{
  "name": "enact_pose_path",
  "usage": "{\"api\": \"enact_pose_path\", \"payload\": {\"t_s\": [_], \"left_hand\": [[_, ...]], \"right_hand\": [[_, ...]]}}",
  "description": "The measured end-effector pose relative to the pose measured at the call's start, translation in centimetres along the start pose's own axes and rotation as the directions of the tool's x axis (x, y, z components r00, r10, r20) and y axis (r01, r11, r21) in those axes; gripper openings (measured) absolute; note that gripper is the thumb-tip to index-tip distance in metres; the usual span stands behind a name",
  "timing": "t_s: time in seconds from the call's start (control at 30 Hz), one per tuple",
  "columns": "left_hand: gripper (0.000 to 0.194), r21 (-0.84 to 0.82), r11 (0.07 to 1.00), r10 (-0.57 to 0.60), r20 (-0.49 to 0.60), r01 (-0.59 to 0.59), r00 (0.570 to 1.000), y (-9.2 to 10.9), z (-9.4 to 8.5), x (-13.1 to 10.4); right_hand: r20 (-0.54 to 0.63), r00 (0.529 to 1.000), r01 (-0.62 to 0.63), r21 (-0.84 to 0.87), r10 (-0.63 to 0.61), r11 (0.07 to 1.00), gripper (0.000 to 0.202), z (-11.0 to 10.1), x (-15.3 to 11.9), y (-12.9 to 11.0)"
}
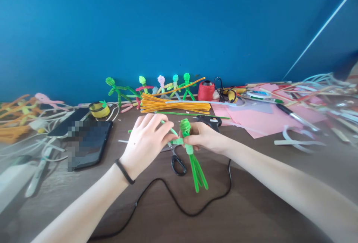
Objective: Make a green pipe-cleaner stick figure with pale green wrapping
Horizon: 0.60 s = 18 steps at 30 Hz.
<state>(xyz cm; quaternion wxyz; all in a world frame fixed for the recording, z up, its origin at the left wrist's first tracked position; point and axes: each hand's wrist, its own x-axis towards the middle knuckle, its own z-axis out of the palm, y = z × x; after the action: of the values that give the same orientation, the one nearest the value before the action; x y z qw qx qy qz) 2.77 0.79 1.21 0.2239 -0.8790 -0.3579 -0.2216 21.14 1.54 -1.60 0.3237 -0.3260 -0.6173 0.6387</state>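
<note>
A green pipe-cleaner figure [189,149] hangs upright over the table, with a coiled head, a paler wrapped body and several loose stems below. My right hand [200,137] is closed on its body from the right. My left hand [151,133] pinches a light green pipe cleaner [173,132] that runs to the arm wrapped at the figure's left side. Just beneath the hands lie scissors [178,164] with black handles, their blades partly hidden. Behind my right hand is a black glue gun [210,122], and its cord curves across the front.
Several finished pipe-cleaner figures [187,86] lean along the blue wall behind an orange pipe-cleaner bundle [176,105]. A red spool [206,91] stands beside them. Pink paper [253,121] and strips lie at right; a black phone [93,144], cables and yellow tape [100,110] at left.
</note>
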Motion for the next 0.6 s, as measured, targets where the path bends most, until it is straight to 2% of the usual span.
{"api": "enact_pose_path", "payload": {"t_s": [0.23,0.33,0.43,0.6], "left_hand": [[0.021,0.004,1.000,0.013,0.117,-0.014,0.993,0.0,0.8,-0.2],[0.023,0.021,0.999,0.033,0.170,-0.037,0.985,0.1,1.2,-0.5],[0.019,0.057,0.998,0.026,0.177,-0.037,0.984,0.3,1.6,-0.7],[0.012,0.048,0.997,0.039,0.240,-0.052,0.970,0.9,1.8,-0.7]], "right_hand": [[0.042,0.997,0.052,0.120,-0.058,0.991,0.016,-0.4,0.0,0.6],[-0.021,0.998,0.062,0.190,-0.059,0.980,0.017,-0.3,0.1,0.6],[-0.100,0.992,0.096,0.249,-0.073,0.964,0.016,-0.1,0.2,0.4],[-0.147,0.986,0.115,0.249,-0.080,0.962,0.014,0.0,0.4,0.4]]}}
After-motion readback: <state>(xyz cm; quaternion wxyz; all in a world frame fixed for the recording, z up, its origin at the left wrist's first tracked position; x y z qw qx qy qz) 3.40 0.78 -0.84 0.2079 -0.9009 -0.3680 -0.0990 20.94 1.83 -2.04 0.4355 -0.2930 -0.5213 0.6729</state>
